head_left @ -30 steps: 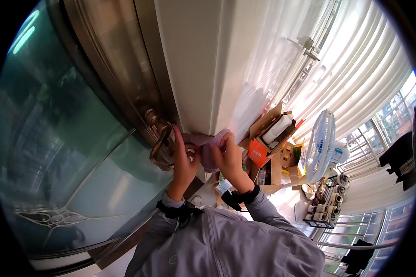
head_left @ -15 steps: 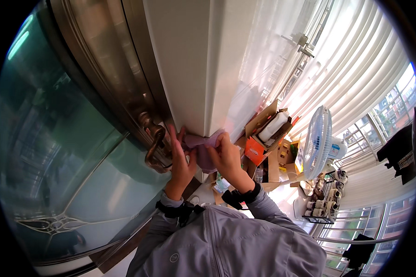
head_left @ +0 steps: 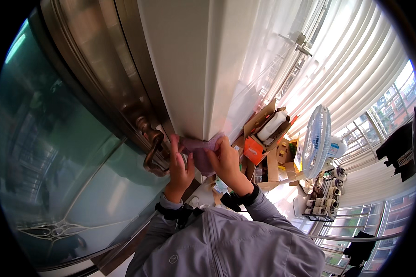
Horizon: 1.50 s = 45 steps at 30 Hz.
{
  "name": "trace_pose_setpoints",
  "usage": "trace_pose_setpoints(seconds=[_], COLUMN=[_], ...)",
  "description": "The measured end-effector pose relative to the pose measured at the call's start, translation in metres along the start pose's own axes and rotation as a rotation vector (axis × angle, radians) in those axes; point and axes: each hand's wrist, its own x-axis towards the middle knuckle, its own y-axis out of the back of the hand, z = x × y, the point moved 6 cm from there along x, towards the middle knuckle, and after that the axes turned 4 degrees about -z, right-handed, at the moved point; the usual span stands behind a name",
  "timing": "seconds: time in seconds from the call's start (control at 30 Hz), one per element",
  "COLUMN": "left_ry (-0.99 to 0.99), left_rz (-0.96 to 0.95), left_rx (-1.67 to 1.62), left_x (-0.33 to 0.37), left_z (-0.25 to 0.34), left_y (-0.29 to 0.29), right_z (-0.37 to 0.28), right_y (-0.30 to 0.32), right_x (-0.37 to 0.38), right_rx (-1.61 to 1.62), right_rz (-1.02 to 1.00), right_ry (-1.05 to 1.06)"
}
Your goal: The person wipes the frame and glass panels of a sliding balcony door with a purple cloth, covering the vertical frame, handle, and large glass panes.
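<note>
A mauve cloth (head_left: 203, 159) is wrapped around the edge of a white door frame (head_left: 182, 69). My right hand (head_left: 229, 166) pinches the cloth's right side between thumb and fingers, against the frame's corner. At the cloth's left side, my left hand (head_left: 179, 173) has its fingers stretched upward and its thumb apart. Its fingertips lie by the frame's left face, touching or very close to the cloth's edge. Just left of that hand is the curved bronze handle (head_left: 152, 145) of a door with a brown metal edge. The cloth hides part of the frame.
Left of me stands the door's greenish glass panel (head_left: 78, 161). Open cardboard boxes (head_left: 272, 168) with mixed contents sit on the floor to the right, beside a white-blue fan (head_left: 317, 141) and a shoe rack (head_left: 322, 203). White curtains (head_left: 342, 69) hang beyond.
The left thumb has drawn slightly away from the cloth. My right hand still grips it, in nearly the same place. The door handle appears a little lower and further left in view.
</note>
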Motion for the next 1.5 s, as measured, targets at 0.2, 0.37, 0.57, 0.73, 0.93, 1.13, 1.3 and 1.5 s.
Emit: trace_pose_setpoints(seconds=[0.2, 0.37, 0.57, 0.73, 0.93, 1.13, 1.3, 1.5], left_ry=[-0.010, 0.002, 0.040, 0.104, 0.136, -0.014, -0.209, 0.136], left_rz=[0.019, -0.012, 0.124, -0.016, -0.042, 0.174, 0.252, 0.150], left_rx=[-0.011, 0.068, 0.171, 0.047, -0.046, 0.017, 0.035, 0.036], left_x=[0.004, 0.007, -0.006, 0.000, -0.022, 0.039, 0.049, 0.002], left_z=[-0.002, 0.012, -0.003, -0.004, 0.008, 0.000, -0.011, -0.027], left_y=[0.004, 0.012, 0.013, 0.007, -0.013, -0.026, -0.023, -0.051], right_z=[0.000, 0.004, 0.003, 0.001, 0.009, -0.059, -0.053, 0.008], right_y=[0.001, 0.001, -0.002, -0.002, -0.016, 0.027, 0.023, -0.021], right_x=[-0.001, -0.002, -0.003, -0.003, -0.015, 0.035, 0.034, -0.016], right_rx=[-0.027, -0.032, -0.032, -0.026, 0.121, -0.025, -0.121, -0.146], right_rz=[-0.008, 0.004, 0.000, 0.016, 0.295, 0.500, 0.558, 0.578], right_ry=[-0.051, -0.041, -0.006, 0.012, 0.042, 0.465, 0.471, 0.683])
